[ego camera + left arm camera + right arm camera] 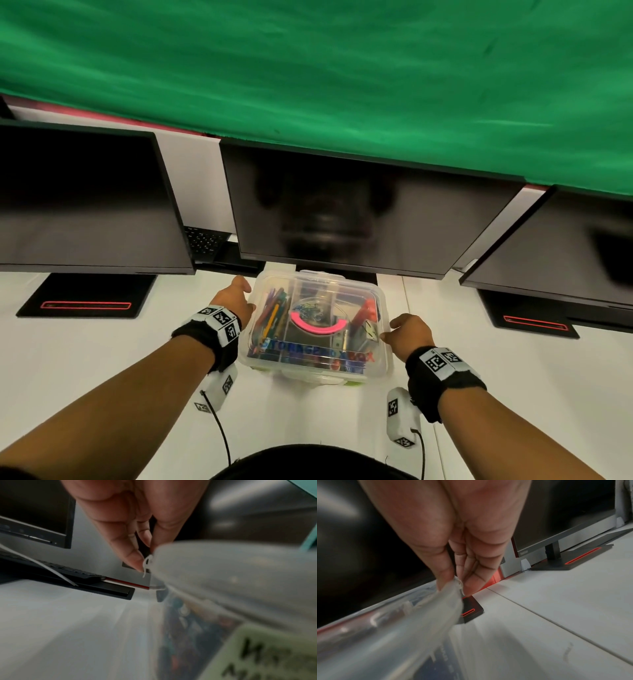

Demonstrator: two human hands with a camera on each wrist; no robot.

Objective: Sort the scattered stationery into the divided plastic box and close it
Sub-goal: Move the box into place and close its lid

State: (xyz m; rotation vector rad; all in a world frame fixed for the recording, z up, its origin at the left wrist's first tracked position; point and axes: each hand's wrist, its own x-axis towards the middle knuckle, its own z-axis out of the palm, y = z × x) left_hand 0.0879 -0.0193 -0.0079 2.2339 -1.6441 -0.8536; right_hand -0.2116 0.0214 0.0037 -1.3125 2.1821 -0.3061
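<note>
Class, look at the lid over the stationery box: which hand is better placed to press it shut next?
Neither clearly: left hand and right hand each pinch a lid edge; probably both press together.

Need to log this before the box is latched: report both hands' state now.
Left hand: fingers pinch the left edge of the clear lid.
Right hand: fingers pinch the lid's right edge.
</note>
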